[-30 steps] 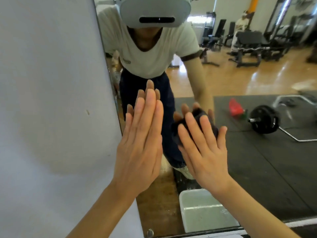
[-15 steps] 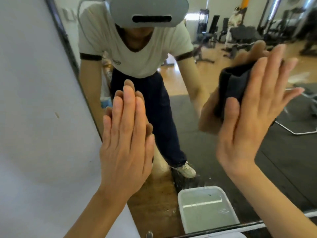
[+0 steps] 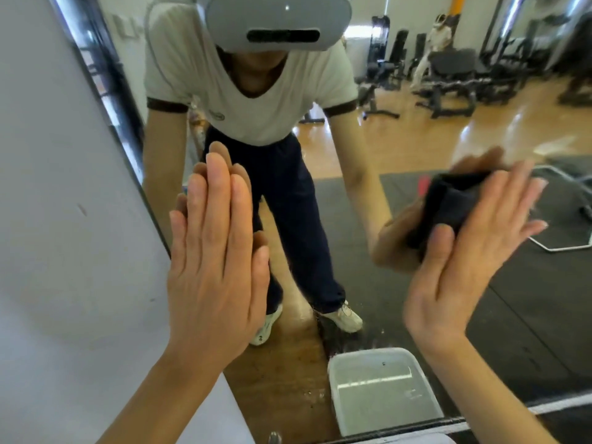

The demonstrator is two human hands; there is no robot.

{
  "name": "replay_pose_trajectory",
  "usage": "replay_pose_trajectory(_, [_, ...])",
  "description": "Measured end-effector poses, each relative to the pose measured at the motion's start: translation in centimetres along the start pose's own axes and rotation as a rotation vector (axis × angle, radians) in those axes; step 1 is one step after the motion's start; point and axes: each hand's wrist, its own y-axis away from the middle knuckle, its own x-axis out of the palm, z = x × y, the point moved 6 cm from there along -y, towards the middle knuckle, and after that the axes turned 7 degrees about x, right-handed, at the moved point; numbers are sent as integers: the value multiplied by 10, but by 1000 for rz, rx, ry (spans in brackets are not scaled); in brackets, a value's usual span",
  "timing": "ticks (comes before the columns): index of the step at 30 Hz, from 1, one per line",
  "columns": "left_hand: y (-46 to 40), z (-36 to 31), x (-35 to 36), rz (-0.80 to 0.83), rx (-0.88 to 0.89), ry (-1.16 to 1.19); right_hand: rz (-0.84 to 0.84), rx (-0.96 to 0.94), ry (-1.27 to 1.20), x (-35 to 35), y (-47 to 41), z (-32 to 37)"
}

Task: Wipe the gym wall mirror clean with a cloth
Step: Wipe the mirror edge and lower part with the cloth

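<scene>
pressing the cloth [image 3: 448,206], seemingly flat, under right fingers [image 3: 499,213].

A gym: the wall mirror [image 3: 400,161] reflects weight benches [image 3: 448,75] and rubber mats [image 3: 528,299].

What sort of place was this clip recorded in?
Most likely a gym. The large wall mirror reflects black weight benches and machines on a glossy wooden floor, with dark rubber matting nearer. The right hand presses a dark cloth against the glass.

pale wall [image 3: 64,219], glossy wooden floor [image 3: 432,139], black mats [image 3: 528,315]
</scene>
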Motion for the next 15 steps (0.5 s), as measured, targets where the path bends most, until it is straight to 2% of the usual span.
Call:
replay_pose_trajectory(2, [0,-1,0,-3,0,-3,16,210,-152,10,1,-5])
replay_pose_trajectory(3, [0,-2,0,-7,0,-8,85,217,-188,19,4,10])
replay_pose_trajectory(4, [0,-2,1,-10,-1,-12,154,168,-109,29,14,26])
replay_pose_trajectory(5, [-1,-2,1,-14,-3,-18,200,38,19,36,32,47])
replay_pose_trajectory(7, [-2,-3,0,-18,-6,-21,240,-371,175,39,70,73])
replay_pose_trajectory(9, [-2,-3,-1,-28,-12,-16,213,-590,207,32,72,57])
replay_pose_trajectory(11, [-1,-2,-1,-24,-32,5,186,-506,168,16,47,17])
replay_pose_trajectory(13, [-1,-1,0,-8,-47,28,148,-251,105,-3,18,-23])
replay_pose_trajectory(15, [-1,0,0,2,-54,33,38,40,52,-13,6,-41])
